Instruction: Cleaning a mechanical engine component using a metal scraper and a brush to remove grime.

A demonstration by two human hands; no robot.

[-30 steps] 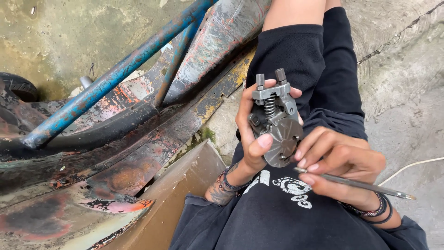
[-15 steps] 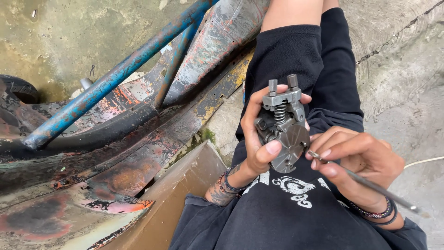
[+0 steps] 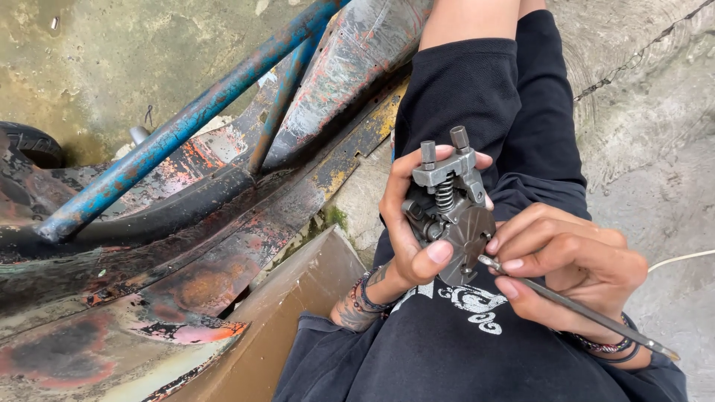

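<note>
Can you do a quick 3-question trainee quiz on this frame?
1. True or false: the left hand holds the grey metal assembly over the person's lap.
2. Which part of the thin metal rod meets the assembly? A) its tip, at the round plate's edge B) its middle, across the spring C) none, it lies on the ground
3. Fill in: the coil spring sits between the top bracket with two short ___ and the body below.

Key:
1. True.
2. A; the right hand pinches the rod near that tip.
3. Posts.
</note>
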